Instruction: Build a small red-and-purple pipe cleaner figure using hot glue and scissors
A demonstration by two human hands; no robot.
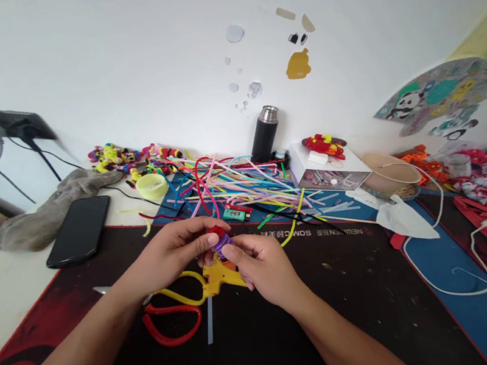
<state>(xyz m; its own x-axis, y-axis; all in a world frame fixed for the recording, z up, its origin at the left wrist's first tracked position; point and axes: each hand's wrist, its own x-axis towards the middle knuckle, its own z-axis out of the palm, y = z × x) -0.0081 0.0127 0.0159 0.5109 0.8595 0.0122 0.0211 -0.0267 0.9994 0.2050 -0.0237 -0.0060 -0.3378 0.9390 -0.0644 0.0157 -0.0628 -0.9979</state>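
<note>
A small purple and red fuzzy pipe-cleaner piece (223, 242) is pinched between both hands over the dark mat. My left hand (184, 245) grips its red upper side with thumb and fingers. My right hand (260, 260) has its thumb pressed on the purple side; some of its fingers are hidden. Just beneath the hands lies a yellow glue gun (215, 278), partly covered by them, with a translucent glue stick (210, 320) jutting toward me. Scissors (173, 323) with one red and one yellow handle lie beside it, under my left forearm.
Many coloured pipe cleaners (234, 184) spread behind the hands. A black thermos (264, 135) and a white drawer box (329, 169) stand by the wall. At left lies a phone (78, 231), near a yellow tape roll (152, 186). A white cable (446, 292) curls at right.
</note>
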